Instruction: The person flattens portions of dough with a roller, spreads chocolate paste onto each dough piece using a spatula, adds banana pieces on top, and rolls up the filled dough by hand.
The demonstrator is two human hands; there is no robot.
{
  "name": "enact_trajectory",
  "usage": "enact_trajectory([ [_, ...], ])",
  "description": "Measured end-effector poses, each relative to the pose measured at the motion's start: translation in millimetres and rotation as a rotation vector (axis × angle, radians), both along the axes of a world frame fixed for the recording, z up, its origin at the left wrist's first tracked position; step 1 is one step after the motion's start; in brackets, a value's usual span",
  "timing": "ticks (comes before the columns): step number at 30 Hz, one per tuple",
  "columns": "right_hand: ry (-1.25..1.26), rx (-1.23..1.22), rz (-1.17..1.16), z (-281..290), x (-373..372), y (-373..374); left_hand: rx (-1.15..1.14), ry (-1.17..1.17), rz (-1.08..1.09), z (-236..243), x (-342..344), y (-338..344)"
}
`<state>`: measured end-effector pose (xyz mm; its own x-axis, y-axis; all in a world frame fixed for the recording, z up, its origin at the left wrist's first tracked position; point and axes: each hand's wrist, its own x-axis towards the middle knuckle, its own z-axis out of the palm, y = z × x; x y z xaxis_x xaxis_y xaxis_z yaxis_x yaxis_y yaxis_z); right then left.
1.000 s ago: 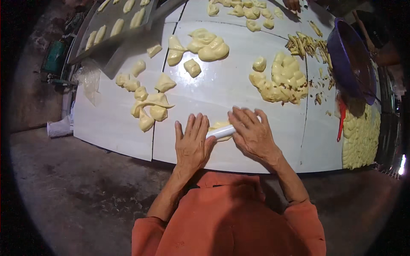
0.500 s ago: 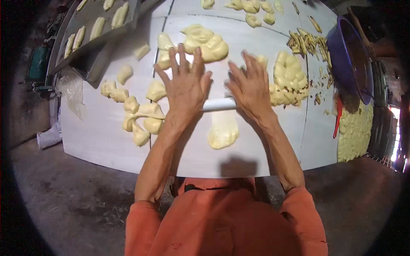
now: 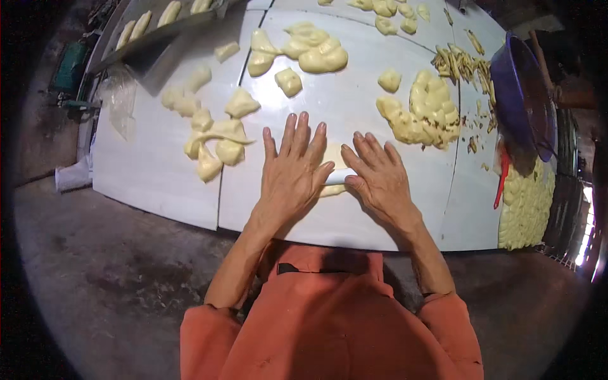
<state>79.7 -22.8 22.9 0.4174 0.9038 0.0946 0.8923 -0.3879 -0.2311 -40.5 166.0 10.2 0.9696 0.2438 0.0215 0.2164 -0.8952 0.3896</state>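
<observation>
A short white rolling pin point(image 3: 339, 177) lies across a piece of pale yellow dough point(image 3: 333, 153) on the white tabletop point(image 3: 158, 183), in front of me. My left hand point(image 3: 291, 174) lies spread at the pin's left end, fingers stretched away from me. My right hand point(image 3: 377, 180) rests on its right end, fingers extended and slightly bent. The part of the pin under my hands is hidden. Loose dough pieces point(image 3: 227, 151) sit to the left, a larger dough pile point(image 3: 316, 54) beyond my hands, and a lumpy mass speckled with brown bits point(image 3: 424, 117) to the right.
A metal tray point(image 3: 126, 57) of dough logs stands upper left, beside a crumpled plastic sheet point(image 3: 120, 104). On the right are banana-like strips point(image 3: 456, 63), a purple basin point(image 3: 516, 95), a red-handled tool point(image 3: 503, 174) and a broad dough slab point(image 3: 522, 215). More dough point(image 3: 386, 25) lies at the back.
Half a second ago both hands and the pin were farther forward, with flattened dough exposed below them. They are now back toward me, over that dough.
</observation>
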Motion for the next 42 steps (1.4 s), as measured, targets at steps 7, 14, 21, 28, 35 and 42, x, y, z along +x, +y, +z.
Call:
enact_trajectory([
  [7,0.013,0.04,-0.043,-20,-75,-64,-0.047,-0.056,0.009,-4,-76,-61],
  [14,0.042,0.114,0.068,6,-45,-45,0.064,-0.087,0.069,-4,-99,-64],
  [21,0.084,0.02,-0.058,0,-23,-7,0.075,0.036,0.199,-4,-62,-37],
  [28,-0.148,0.036,-0.324,-16,32,65,0.15,-0.113,0.366,-11,24,22],
  [35,-0.046,0.325,-0.06,2,90,95,0.266,-0.24,0.303,-21,84,85],
  [42,0.15,0.134,0.007,-3,58,32,0.072,-0.399,0.073,5,12,35],
])
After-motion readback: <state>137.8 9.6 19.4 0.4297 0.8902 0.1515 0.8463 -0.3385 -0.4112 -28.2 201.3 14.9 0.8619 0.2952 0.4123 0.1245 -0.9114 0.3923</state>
